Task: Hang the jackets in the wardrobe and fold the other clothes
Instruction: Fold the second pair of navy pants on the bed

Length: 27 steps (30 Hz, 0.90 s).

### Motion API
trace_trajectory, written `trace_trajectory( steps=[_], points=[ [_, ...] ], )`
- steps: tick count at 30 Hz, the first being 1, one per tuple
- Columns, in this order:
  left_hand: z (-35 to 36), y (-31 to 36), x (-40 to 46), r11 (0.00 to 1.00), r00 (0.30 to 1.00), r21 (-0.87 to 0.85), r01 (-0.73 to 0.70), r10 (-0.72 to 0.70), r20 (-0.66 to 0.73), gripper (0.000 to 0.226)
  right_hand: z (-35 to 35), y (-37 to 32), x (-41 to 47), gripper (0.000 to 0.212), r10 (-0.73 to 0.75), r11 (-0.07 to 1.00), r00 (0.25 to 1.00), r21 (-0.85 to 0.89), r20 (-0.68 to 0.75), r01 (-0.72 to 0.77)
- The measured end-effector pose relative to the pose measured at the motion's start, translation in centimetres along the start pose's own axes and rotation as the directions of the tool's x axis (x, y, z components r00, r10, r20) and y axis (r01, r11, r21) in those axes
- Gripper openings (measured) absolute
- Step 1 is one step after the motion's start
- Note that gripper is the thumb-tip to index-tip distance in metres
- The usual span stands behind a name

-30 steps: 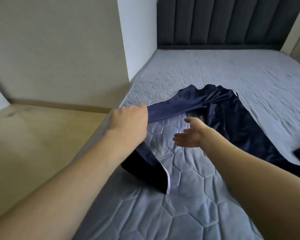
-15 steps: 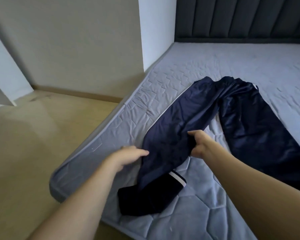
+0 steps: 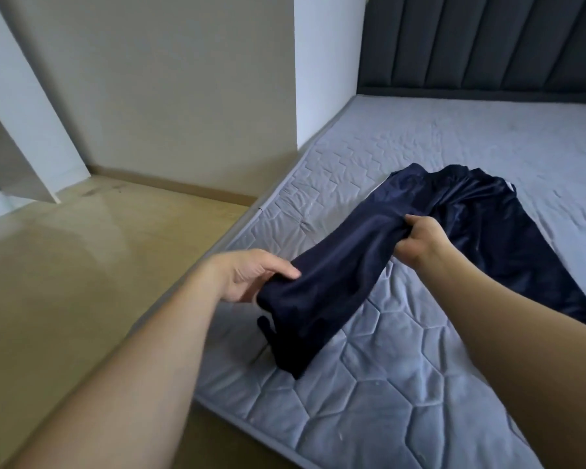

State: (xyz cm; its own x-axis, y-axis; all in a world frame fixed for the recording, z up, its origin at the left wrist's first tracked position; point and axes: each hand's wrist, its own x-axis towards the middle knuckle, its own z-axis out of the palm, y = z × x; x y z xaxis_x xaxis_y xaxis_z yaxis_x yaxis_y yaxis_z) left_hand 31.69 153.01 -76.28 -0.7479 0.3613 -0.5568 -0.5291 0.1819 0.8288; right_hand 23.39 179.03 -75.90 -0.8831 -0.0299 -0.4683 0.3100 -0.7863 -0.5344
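Head view: both hands on the navy trousers (image 3: pixel 369 252) across the grey mattress (image 3: pixel 403 384), left hand (image 3: pixel 251 275) gripping 1 leg's lower end, right hand (image 3: pixel 416 240) bunching it near the middle.

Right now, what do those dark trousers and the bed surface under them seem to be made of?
The navy trousers look like a thin, slick synthetic, perhaps polyester: they catch a soft sheen and drape limply. The mattress seems covered in grey quilted fabric, matte, with stitched hexagon seams. Neither can be told for certain.
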Motion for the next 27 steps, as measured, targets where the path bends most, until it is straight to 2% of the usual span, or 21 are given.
trace_trajectory(
  steps=[2,3,5,7,9,11,12,13,15,16,17,18,19,21,23,24,27],
  points=[
    [-1.4,1.6,-2.9,0.960,0.979,0.231,0.159,-0.184,0.091,0.040,0.6,0.4,0.1,0.032,-0.007,1.000,0.999,0.010,-0.039,0.007],
    [-1.9,2.3,-4.1,0.936,0.970,0.300,0.185,-0.222,0.095,0.049,1.0,0.6,0.1,0.030,-0.002,1.000,0.998,0.029,-0.056,0.004],
    [-2.5,3.7,-6.4,0.914,0.972,0.363,0.183,-0.224,0.075,0.045,1.4,0.8,0.5,0.023,0.019,0.998,0.993,0.062,-0.115,-0.012],
    [-3.0,4.0,-8.0,0.943,0.983,0.299,0.144,-0.171,0.065,0.039,1.4,1.1,1.0,0.022,0.016,0.999,0.985,0.030,-0.171,-0.011],
    [-3.6,2.8,-8.9,0.973,0.989,0.185,0.136,-0.145,0.034,0.042,0.3,1.8,1.4,0.023,-0.059,0.988,0.985,-0.148,-0.160,0.035],
    [-3.6,0.2,-8.8,0.951,0.968,0.175,0.253,-0.249,-0.044,0.039,-0.8,3.0,0.8,0.025,-0.127,0.918,0.987,-0.388,-0.101,0.079],
    [-3.5,-1.3,-8.3,0.889,0.929,0.272,0.368,-0.342,-0.140,0.036,-1.5,3.7,0.3,0.027,-0.111,0.896,0.989,-0.440,-0.097,0.058],
    [-3.4,-2.7,-7.8,0.746,0.860,0.427,0.510,-0.442,-0.256,0.036,-2.3,4.1,0.0,0.028,-0.089,0.877,0.990,-0.479,-0.109,0.026],
    [-2.7,-4.8,-6.7,0.297,0.649,0.630,0.717,-0.614,-0.450,0.048,-4.3,4.4,-0.2,0.027,-0.065,0.861,0.990,-0.509,-0.125,-0.008],
    [-2.4,-5.5,-5.8,0.182,0.600,0.654,0.734,-0.625,-0.499,0.050,-5.3,4.4,-0.2,0.025,-0.028,0.868,0.987,-0.494,-0.156,-0.053],
    [-1.9,-5.7,-5.0,0.179,0.629,0.663,0.727,-0.561,-0.538,0.048,-6.0,4.4,-0.4,0.022,0.020,0.863,0.983,-0.493,-0.180,-0.108],
    [-1.6,-5.7,-4.0,0.246,0.701,0.672,0.699,-0.426,-0.572,0.045,-6.4,4.4,-0.7,0.018,0.060,0.839,0.979,-0.521,-0.196,-0.156],
    [-1.3,-5.5,-2.8,0.330,0.754,0.678,0.657,-0.269,-0.599,0.046,-6.6,4.5,-1.0,0.014,0.092,0.805,0.976,-0.562,-0.200,-0.191],
    [0.0,-4.6,-0.2,0.521,0.793,0.655,0.547,-0.070,-0.606,0.058,-6.7,4.7,-1.6,0.014,0.109,0.732,0.979,-0.652,-0.173,-0.196],
    [1.7,-4.1,2.9,0.698,0.816,0.587,0.409,0.008,-0.578,0.064,-7.1,4.9,-1.7,0.017,0.069,0.613,0.987,-0.774,-0.147,-0.158],
    [2.3,-4.0,4.6,0.750,0.822,0.562,0.348,0.045,-0.568,0.066,-7.6,4.8,-1.6,0.018,0.055,0.525,0.988,-0.837,-0.145,-0.152],
    [3.5,-3.3,9.0,0.803,0.819,0.539,0.253,0.119,-0.561,0.067,-9.7,3.5,-1.0,0.021,0.114,0.327,0.968,-0.911,-0.225,-0.251]
  ],
)
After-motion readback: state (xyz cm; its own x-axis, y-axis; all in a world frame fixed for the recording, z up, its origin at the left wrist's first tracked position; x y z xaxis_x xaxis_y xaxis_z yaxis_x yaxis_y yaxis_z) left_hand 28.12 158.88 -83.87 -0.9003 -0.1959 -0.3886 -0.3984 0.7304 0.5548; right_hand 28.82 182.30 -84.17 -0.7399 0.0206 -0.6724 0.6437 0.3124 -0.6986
